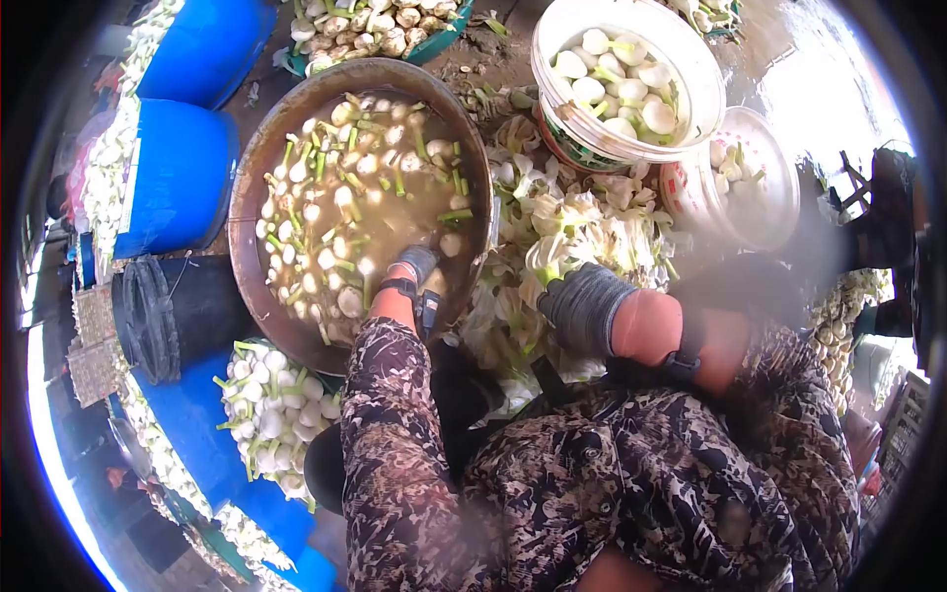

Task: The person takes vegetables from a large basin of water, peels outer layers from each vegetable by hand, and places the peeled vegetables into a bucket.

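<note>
My left hand (414, 264), in a grey glove with a dark band at the wrist, reaches into the brown water of a large round basin (247, 212). Its fingers are under the murky surface and hidden. White bulbs (341, 195) with short green stems float around it. My right hand (584, 304), in a dark grey glove, is curled closed above a heap of pale peeled leaves (562, 222). A green stem shows by its fingers, but what they hold cannot be made out.
A white bucket (552, 109) of peeled bulbs stands ahead, beside a white lid (784, 192) with bulbs on it. Blue tubs (178, 178), a black bucket (192, 306) and a pile of bulbs (276, 405) are on the left. A green basin (439, 41) of bulbs sits at the top.
</note>
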Available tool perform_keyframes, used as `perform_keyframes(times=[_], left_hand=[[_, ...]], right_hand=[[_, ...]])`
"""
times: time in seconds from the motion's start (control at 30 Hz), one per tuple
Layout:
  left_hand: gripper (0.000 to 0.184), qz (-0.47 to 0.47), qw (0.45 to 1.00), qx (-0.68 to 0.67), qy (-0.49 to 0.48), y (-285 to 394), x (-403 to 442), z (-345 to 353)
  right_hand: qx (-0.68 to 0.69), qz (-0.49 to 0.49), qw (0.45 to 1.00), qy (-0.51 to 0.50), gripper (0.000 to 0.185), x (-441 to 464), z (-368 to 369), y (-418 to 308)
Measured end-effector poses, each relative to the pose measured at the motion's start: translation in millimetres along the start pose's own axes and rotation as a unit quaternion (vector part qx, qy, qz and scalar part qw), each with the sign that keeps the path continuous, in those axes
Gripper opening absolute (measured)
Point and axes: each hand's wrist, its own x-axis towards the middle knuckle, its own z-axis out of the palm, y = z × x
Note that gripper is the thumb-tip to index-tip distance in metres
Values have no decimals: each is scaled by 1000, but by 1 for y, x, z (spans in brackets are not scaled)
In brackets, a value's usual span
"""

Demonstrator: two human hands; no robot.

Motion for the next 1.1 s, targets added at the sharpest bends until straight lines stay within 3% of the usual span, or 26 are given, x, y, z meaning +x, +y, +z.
perform_keyframes(times=[0.07,0.13,0.2,0.23,0.27,0.3,0.37,0.47,0.53,0.6,0.63,0.7,0.8,0.9,1.03,1.1], left_hand=[[30,7,996,79,-49,-3,-6,0],[31,-29,999,-30,3,-5,-23,-13],[29,-45,999,-18,-10,2,-43,-45],[28,-168,912,-364,83,10,-59,-59],[29,-264,689,-655,165,19,-75,-75],[29,-264,691,-651,168,25,-87,-89],[39,-179,570,-774,212,31,-106,-107],[44,-116,561,-781,249,64,-130,-144],[42,-62,592,-760,261,90,-143,-161],[40,32,567,-762,312,116,-155,-178],[42,12,640,-689,341,123,-161,-181],[43,8,653,-674,346,141,-171,-189],[45,2,671,-645,366,167,-177,-197],[46,-10,714,-571,404,177,-173,-203],[47,-30,676,-627,386,185,-168,-205],[47,-19,682,-616,394,188,-168,-206]], right_hand=[[4,8,1000,-22,23,-2,-5,-2],[11,-4,1000,20,26,-4,3,4],[6,-5,1000,-13,25,-7,-8,3],[7,-5,1000,-10,25,-7,-8,5],[34,-1,998,54,26,-7,-7,8],[60,3,991,119,28,-7,-8,10],[77,20,985,154,31,-5,-15,10],[130,56,970,197,34,-2,-27,6],[262,20,917,299,31,7,-22,8],[301,4,889,345,27,10,-23,7],[303,14,870,388,25,10,-26,5],[288,12,847,447,23,3,-31,5],[283,-16,836,469,21,-8,-35,0],[264,18,847,461,18,-11,-34,-2],[190,55,858,475,16,-13,-37,-2],[175,49,855,486,17,-11,-36,2]])
